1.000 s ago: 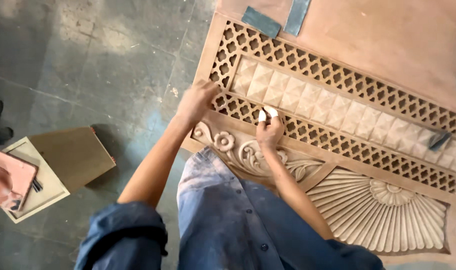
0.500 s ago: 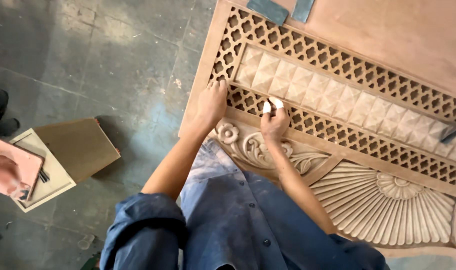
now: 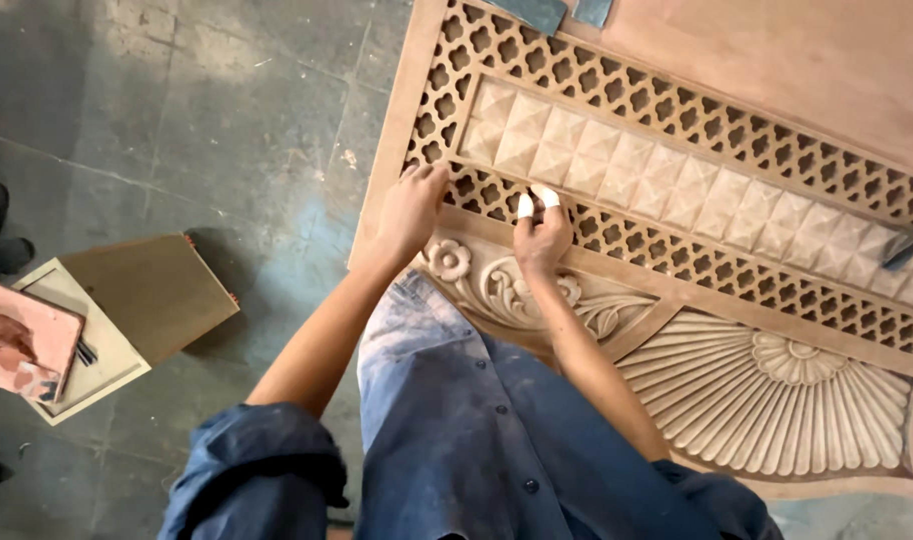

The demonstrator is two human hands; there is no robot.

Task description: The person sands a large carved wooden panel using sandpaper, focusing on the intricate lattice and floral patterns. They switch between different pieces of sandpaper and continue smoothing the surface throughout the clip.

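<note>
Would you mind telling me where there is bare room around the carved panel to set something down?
Bare floor lies left of the carved panel, above the flat boards. The smooth sheet beyond the lattice is bare too. It is crowded at the lattice band, where the left hand and right hand rest.

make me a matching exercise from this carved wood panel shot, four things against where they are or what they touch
Things:
1. left hand
2. right hand
3. carved fan
4. flat boards

Places:
A. on the grey floor, left of the panel
B. lower right part of the panel
C. resting at the panel's left edge on the lattice
D. on the lattice strip, two fingertips wrapped in white

Pairs: 1-C, 2-D, 3-B, 4-A
</note>
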